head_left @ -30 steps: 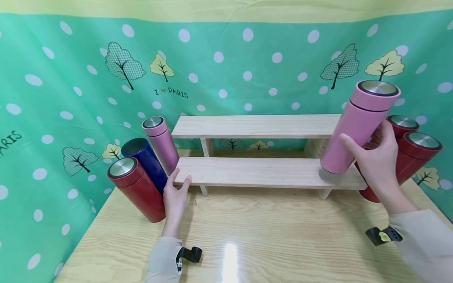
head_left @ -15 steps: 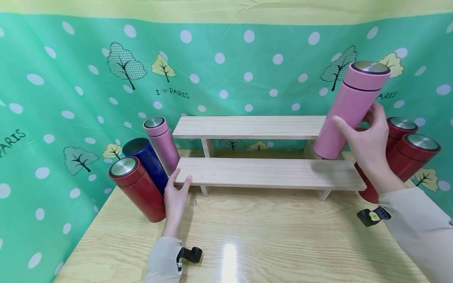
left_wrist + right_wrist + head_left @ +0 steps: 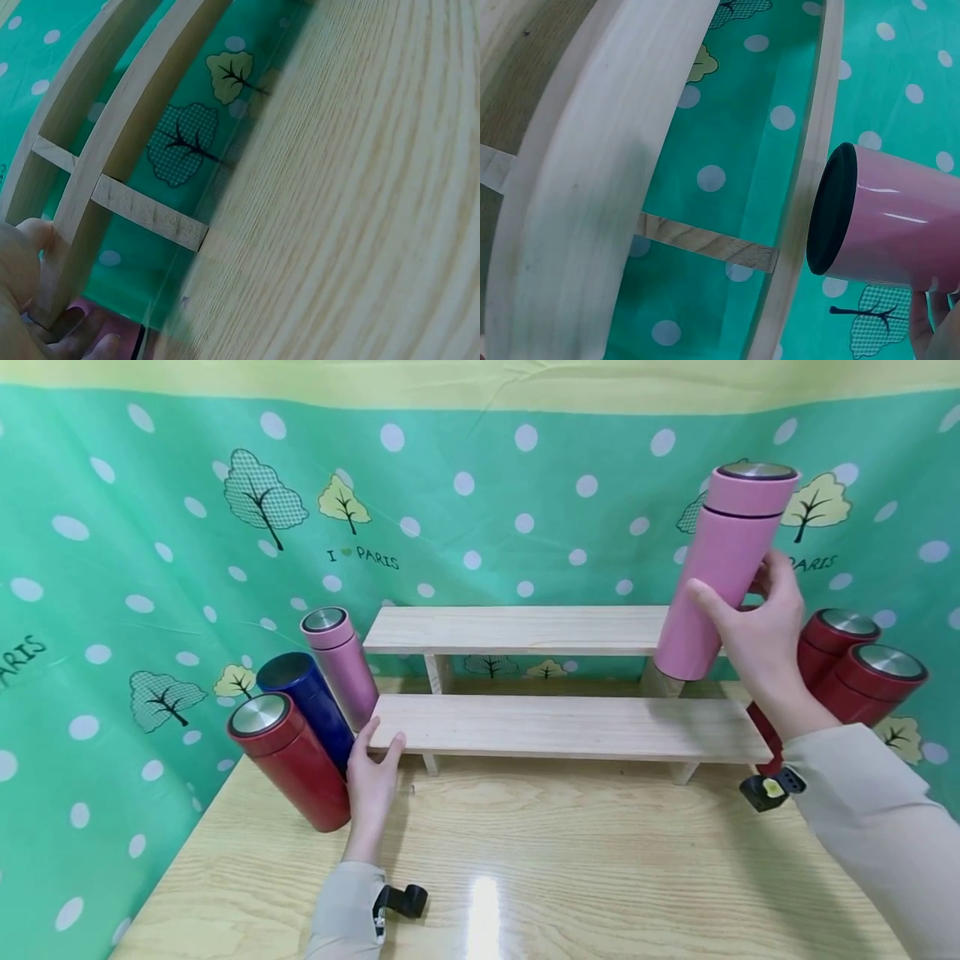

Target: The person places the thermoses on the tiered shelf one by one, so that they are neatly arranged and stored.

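Note:
A pink thermos flask (image 3: 722, 568) with a steel lid is gripped by my right hand (image 3: 761, 627) and held in the air, slightly tilted, at the right end of the two-tier wooden shelf. In the right wrist view the flask's dark base (image 3: 832, 210) is near the upper board's edge; whether they touch I cannot tell. My left hand (image 3: 372, 777) holds the left end of the lower board (image 3: 562, 727), thumb on the front edge. The left wrist view shows thumb and fingers (image 3: 75, 334) on either side of that board end. The upper board (image 3: 517, 629) lies behind and higher.
Left of the shelf stand a red flask (image 3: 292, 760), a blue flask (image 3: 311, 702) and a smaller pink flask (image 3: 343, 664). Two red flasks (image 3: 873, 681) stand at the right, partly behind my right arm. A green dotted cloth (image 3: 525, 502) hangs behind the wooden table (image 3: 547, 852).
My right hand has lifted the pink flask and moved it left and back, from over the lower board toward the upper board's right end. The left hand keeps its place.

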`<state>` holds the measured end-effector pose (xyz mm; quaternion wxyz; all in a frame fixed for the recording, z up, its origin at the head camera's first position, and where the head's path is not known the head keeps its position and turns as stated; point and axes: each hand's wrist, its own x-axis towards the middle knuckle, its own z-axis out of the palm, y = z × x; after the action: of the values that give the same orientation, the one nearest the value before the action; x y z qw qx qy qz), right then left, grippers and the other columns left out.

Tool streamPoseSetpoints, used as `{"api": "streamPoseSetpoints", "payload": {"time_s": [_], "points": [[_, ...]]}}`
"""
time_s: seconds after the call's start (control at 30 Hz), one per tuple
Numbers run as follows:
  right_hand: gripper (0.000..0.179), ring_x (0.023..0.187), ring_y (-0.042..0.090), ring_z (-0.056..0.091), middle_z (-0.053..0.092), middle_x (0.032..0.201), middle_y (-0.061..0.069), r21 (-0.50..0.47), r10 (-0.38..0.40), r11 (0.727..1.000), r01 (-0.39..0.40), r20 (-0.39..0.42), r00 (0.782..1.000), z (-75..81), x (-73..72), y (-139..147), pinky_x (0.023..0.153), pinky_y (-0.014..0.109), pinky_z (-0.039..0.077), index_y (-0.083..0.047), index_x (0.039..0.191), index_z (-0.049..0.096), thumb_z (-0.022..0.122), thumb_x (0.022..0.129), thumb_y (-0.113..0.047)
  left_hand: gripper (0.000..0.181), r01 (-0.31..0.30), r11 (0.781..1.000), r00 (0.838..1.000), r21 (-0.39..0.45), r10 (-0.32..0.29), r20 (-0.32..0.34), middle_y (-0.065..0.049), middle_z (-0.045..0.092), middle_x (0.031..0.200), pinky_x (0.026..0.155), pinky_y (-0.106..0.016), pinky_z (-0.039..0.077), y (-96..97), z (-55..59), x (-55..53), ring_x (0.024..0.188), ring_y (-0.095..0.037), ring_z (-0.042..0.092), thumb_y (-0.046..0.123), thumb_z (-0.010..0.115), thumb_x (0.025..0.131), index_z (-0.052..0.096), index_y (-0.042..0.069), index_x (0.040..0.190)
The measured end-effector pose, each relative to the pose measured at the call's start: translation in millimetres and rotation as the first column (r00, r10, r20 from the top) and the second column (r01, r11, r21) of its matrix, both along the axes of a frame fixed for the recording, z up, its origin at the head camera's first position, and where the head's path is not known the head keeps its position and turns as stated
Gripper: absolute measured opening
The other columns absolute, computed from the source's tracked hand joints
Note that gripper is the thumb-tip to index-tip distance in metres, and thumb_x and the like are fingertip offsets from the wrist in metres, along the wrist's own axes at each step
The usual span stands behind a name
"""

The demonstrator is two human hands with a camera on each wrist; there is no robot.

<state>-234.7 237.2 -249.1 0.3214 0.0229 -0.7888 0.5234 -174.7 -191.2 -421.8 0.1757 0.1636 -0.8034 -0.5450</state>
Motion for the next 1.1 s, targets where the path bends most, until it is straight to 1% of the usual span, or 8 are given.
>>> {"api": "streamPoseSetpoints", "payload": {"time_s": [0.23,0.4,0.53,0.8,1.1], "points": [[0.067,0.111,0.006,0.046,0.053,0.129,-0.004,0.01,0.009,1.0,-0.009,0.024,1.0,9.6,-4.4,-5,0.082,0.023,0.043,-0.024,0.146,0.042,0.073,0.087,-0.032,0.058,0.001,1.0,1.0,-0.001,-0.001,0.005,-0.012,0.043,0.152,0.115,-0.047,0.027,0.2,-0.8,1.1,0.143,-0.029,0.032,0.03,0.066,0.096,0.047,0.012,0.148],[0.069,0.112,0.006,0.045,0.052,0.131,-0.002,0.024,0.022,0.999,-0.022,0.032,0.999,14.6,-13.3,-8,0.084,0.025,0.043,-0.025,0.146,0.041,0.074,0.087,-0.034,0.058,-0.001,1.0,1.0,0.0,0.001,-0.003,-0.012,0.043,0.152,0.115,-0.047,0.028,0.9,0.2,0.3,0.143,-0.028,0.032,0.031,0.066,0.096,0.047,0.014,0.148],[0.07,0.113,0.006,0.046,0.053,0.132,-0.001,0.027,0.021,0.999,-0.022,0.029,0.999,13.7,-23.2,-8,0.087,0.027,0.042,-0.026,0.147,0.042,0.076,0.086,-0.036,0.057,-0.001,1.0,1.0,-0.002,0.001,-0.006,-0.013,0.042,0.152,0.115,-0.046,0.027,0.8,1.8,0.3,0.143,-0.028,0.032,0.03,0.066,0.096,0.048,0.013,0.148],[0.071,0.111,0.007,0.047,0.053,0.133,0.0,-0.016,0.036,0.999,-0.036,0.046,0.998,11.5,-40.4,-10,0.089,0.027,0.043,-0.026,0.147,0.041,0.075,0.086,-0.038,0.057,-0.002,1.0,1.0,-0.006,0.002,-0.008,-0.013,0.043,0.152,0.115,-0.045,0.027,0.5,2.7,-0.4,0.143,-0.028,0.032,0.029,0.066,0.096,0.048,0.012,0.147],[0.066,0.113,0.009,0.047,0.053,0.137,0.002,-0.011,0.062,0.998,-0.061,0.063,0.996,10.7,-50.0,-13,0.095,0.029,0.041,-0.028,0.147,0.044,0.072,0.089,-0.042,0.057,-0.003,1.0,1.0,-0.008,0.003,-0.004,-0.014,0.043,0.152,0.115,-0.046,0.027,0.3,2.0,0.4,0.143,-0.029,0.032,0.03,0.066,0.097,0.048,0.012,0.148]]}}
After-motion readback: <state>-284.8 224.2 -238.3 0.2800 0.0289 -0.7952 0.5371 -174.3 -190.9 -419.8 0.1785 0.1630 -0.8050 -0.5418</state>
